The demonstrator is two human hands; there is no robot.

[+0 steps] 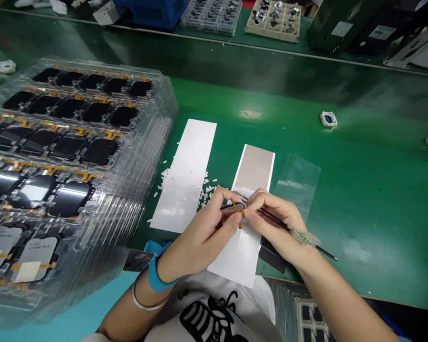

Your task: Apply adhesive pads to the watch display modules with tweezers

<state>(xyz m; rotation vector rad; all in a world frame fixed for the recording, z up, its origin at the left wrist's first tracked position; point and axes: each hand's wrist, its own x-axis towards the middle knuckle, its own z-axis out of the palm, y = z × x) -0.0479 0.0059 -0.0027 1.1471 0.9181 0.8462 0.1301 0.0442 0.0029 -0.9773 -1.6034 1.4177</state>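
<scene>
My left hand (209,232) is closed, pinching a small display module with an orange flex cable (239,207) between thumb and fingers. My right hand (276,221) meets it from the other side, its thumb and index fingertips touching the module's edge. Black tweezers (276,219) lie through the right hand, points toward the module and rear end sticking out past the wrist. Both hands are above a white sheet with a grey-beige upper part (255,166). Fingers cover much of the module.
Stacked transparent trays (153,118) of black display modules rise at the left. A white strip (185,175) lies among scattered small paper bits (207,194). Right of the hands is a transparent film (299,183). A small white-framed part (328,118) sits farther back, below a shelf (214,42).
</scene>
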